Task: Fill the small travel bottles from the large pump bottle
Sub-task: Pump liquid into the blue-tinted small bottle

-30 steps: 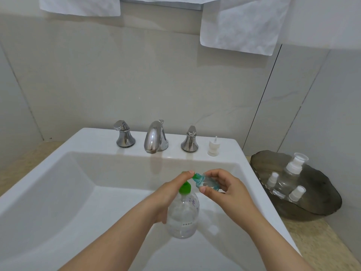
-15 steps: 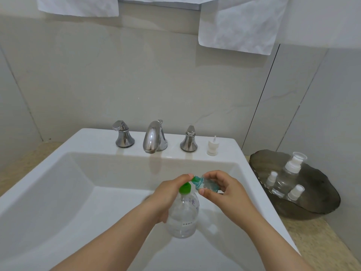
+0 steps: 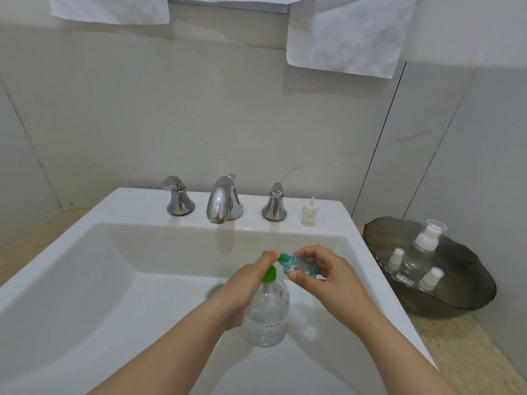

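STEP: dispensing | LEFT: left hand [image 3: 248,283] grips large pump bottle [image 3: 266,317] over sink [image 3: 114,280], fingertip on green pump head [image 3: 269,273] | RIGHT: right hand [image 3: 322,277] pinches small travel bottle [image 3: 299,265], mouth at nozzle | METHOD: press slowly, mouth aligned

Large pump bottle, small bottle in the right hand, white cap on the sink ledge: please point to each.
large pump bottle [image 3: 266,317]: head view, on its clear body.
small bottle [image 3: 302,265]: head view, on its clear side.
white cap [image 3: 308,215]: head view, on its collar.
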### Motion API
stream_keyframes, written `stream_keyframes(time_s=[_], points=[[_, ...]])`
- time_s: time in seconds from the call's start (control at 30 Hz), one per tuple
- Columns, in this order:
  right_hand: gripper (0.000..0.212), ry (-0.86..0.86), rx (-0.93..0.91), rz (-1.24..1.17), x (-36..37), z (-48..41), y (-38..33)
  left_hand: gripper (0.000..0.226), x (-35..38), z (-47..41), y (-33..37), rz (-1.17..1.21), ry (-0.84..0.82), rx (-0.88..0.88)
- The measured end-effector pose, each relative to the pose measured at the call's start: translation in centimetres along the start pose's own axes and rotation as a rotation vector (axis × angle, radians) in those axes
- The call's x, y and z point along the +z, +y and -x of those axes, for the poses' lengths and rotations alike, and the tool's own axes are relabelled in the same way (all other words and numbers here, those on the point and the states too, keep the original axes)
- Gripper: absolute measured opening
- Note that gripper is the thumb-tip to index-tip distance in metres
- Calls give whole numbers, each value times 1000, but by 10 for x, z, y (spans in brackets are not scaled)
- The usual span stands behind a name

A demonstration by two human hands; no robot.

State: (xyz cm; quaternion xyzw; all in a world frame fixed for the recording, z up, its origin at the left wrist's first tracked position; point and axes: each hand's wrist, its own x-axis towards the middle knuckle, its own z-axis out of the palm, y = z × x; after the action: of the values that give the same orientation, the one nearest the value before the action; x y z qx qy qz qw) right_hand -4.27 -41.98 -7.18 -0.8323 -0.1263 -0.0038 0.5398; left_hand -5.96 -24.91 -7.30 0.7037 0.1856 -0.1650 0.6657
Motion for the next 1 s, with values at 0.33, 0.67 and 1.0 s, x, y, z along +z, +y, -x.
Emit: stream_keyframes(time_s=[0.33,0.67,1.0], points=[[28,4,-4,0,-2,1,-1,107,-7,-13,-5,-26,-101,-54],[27,-5,-5,-17,0,0,1,49,-4,-11,-2,57,-74,-47],[27,-15,12,28,0,0,4,62,-1,-12,-3,32,-5,-19]])
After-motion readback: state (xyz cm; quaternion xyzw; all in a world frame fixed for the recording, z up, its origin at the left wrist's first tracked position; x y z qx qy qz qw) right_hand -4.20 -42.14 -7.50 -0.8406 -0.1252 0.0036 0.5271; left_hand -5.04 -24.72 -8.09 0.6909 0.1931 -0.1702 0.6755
